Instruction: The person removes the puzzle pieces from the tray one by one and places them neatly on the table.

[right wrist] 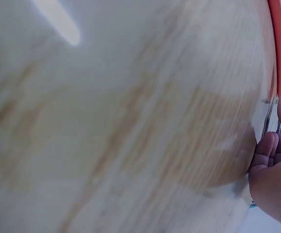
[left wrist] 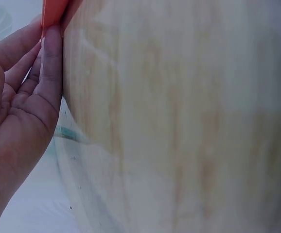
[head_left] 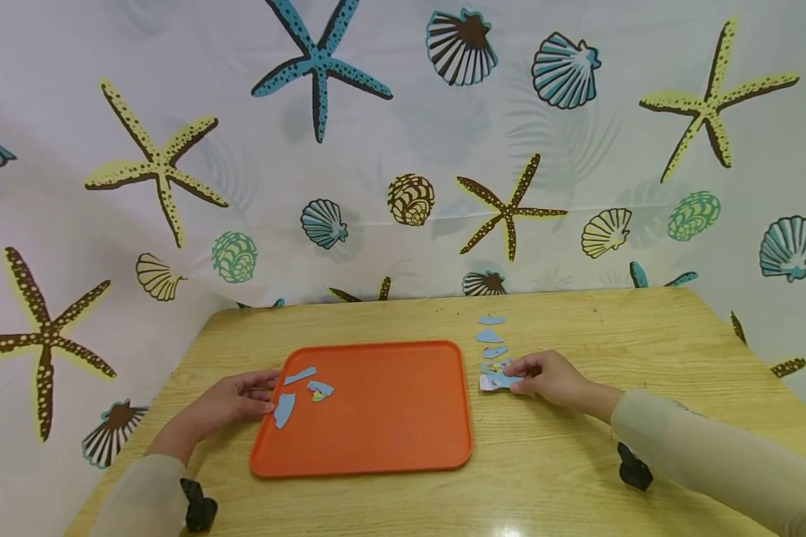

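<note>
My left hand (head_left: 231, 403) grips the left rim of an orange tray (head_left: 389, 403); in the left wrist view its thumb and fingertips meet the tray edge (left wrist: 53, 12). Inside the tray, on its left side, lie a narrow blue puzzle piece (head_left: 300, 375), a printed piece (head_left: 319, 391) and a larger plain piece (head_left: 284, 410). Right of the tray, my right hand (head_left: 554, 379) pinches a flat light-blue puzzle piece (head_left: 494, 382) between thumb and fingers, low over the table. A printed piece (head_left: 489, 367) shows just behind it, partly covered by the fingers.
Beyond my right hand, a short column of light-blue pieces runs away from me: one piece (head_left: 494, 351), a triangular one (head_left: 489, 335) and a thin one (head_left: 492, 320). The wooden table (head_left: 564, 477) ends at a hanging cloth (head_left: 403, 134) printed with starfish and shells.
</note>
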The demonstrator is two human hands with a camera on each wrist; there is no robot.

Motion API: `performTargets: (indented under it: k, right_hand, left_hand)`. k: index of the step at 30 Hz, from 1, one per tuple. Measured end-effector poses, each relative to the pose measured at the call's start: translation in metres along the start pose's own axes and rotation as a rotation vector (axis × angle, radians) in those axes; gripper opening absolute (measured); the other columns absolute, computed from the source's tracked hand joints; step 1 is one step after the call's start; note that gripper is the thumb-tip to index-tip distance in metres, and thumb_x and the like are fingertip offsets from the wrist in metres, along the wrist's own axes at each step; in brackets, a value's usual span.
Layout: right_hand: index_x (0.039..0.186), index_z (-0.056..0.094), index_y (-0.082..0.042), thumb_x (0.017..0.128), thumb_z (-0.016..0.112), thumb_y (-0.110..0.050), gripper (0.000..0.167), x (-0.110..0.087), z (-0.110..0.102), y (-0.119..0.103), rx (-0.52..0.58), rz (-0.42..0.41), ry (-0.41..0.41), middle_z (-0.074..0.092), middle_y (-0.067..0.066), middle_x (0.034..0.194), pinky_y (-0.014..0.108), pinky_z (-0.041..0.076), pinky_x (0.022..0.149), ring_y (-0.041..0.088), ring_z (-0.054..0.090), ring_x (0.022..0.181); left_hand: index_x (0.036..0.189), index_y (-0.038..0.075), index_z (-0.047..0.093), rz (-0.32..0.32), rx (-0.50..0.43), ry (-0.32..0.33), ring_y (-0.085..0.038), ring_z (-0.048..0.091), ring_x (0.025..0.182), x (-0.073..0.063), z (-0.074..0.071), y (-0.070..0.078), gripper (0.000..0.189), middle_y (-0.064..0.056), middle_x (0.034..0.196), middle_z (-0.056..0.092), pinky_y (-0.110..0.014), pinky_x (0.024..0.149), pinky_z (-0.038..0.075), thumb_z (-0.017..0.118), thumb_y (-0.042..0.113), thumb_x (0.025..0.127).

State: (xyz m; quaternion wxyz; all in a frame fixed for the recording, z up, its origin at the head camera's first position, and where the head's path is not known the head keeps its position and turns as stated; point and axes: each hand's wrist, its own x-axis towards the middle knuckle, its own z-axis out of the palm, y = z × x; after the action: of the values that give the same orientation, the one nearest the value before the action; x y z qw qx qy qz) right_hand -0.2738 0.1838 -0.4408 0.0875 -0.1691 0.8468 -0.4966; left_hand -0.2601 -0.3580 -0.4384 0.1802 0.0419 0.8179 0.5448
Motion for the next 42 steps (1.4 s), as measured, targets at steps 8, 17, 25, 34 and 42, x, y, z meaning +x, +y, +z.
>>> performTargets:
  k: [8,17,25,34,42]
  right_hand:
    - [0.106,0.072,0.002,0.084,0.076,-0.005,0.024,0.0014,-0.0014,0.0027,-0.062,-0.010,-0.009,0.066,0.008,0.098,0.025,0.043,0.059,0.016,0.048,0.073]
    - [0.104,0.074,-0.001,0.082,0.077,-0.006,0.022,0.0023,-0.0004,0.0046,-0.108,-0.013,0.001,0.067,0.009,0.103,0.026,0.044,0.063,0.016,0.050,0.075]
    - [0.103,0.075,-0.002,0.082,0.077,-0.007,0.022,0.0036,-0.0009,0.0062,-0.128,-0.014,0.005,0.067,0.006,0.098,0.025,0.043,0.062,0.014,0.049,0.074]
    - [0.102,0.075,-0.002,0.081,0.078,-0.005,0.021,0.0058,-0.0003,0.0068,-0.139,-0.019,0.009,0.068,0.005,0.098,0.027,0.044,0.065,0.014,0.051,0.076]
    - [0.101,0.075,-0.003,0.081,0.078,-0.006,0.021,0.0055,0.0003,0.0091,-0.140,-0.022,0.020,0.069,0.004,0.098,0.028,0.046,0.065,0.014,0.053,0.076]
  left_hand:
    - [0.149,-0.006,0.030,0.015,0.000,-0.008,-0.025,0.056,0.112,-0.0005,0.0003,-0.0012,0.071,-0.024,0.139,0.046,-0.034,0.087,0.053,0.069,0.008,0.090]
    - [0.149,-0.006,0.030,0.016,-0.005,-0.009,-0.024,0.056,0.111,0.0004,0.0000,-0.0024,0.073,-0.024,0.139,0.046,-0.034,0.086,0.053,0.070,0.010,0.090]
    - [0.149,-0.006,0.030,0.016,-0.008,-0.019,-0.024,0.056,0.112,0.0009,0.0000,-0.0015,0.073,-0.024,0.139,0.046,-0.035,0.087,0.053,0.070,0.010,0.090]
    - [0.149,-0.006,0.030,0.002,0.004,-0.012,-0.024,0.057,0.111,0.0007,0.0006,0.0000,0.073,-0.024,0.139,0.046,-0.035,0.087,0.053,0.070,0.010,0.090]
    - [0.149,-0.005,0.030,0.003,0.002,-0.015,-0.022,0.057,0.110,0.0000,0.0009,0.0007,0.073,-0.024,0.139,0.046,-0.035,0.087,0.053,0.070,0.010,0.090]
